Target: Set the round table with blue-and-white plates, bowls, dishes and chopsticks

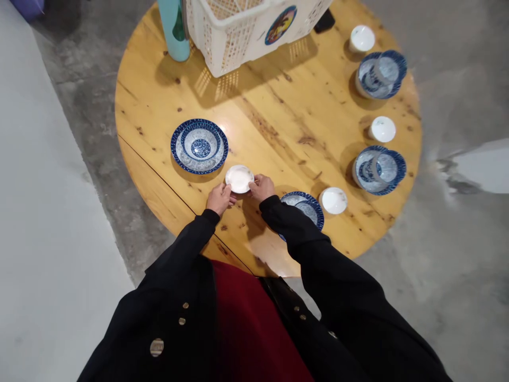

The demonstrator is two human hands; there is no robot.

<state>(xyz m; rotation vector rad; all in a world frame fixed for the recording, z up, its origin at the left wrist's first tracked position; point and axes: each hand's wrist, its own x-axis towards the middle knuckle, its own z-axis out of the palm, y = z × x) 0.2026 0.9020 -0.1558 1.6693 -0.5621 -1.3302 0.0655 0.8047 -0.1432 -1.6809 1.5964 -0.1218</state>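
A small white bowl (239,179) is held between my two hands, above the wooden table. My left hand (221,198) grips its left rim, fingers curled under. On the opposite side, my right hand (261,187) pinches the rim between thumb and fingers. Just up and left of the hands sits a blue-and-white plate (177,154) with a matching bowl (200,144) on it. Another blue-patterned plate (320,216) with a bowl on it is partly hidden by my right sleeve. Beside it stands a white bowl (334,201).
The round wooden table (254,122) carries a white plastic basket (242,48), a turquoise bottle (175,32) and a black phone-like object (325,21). Along the right edge are two blue-and-white dish stacks (368,87) (368,183) and white bowls (362,38) (382,129).
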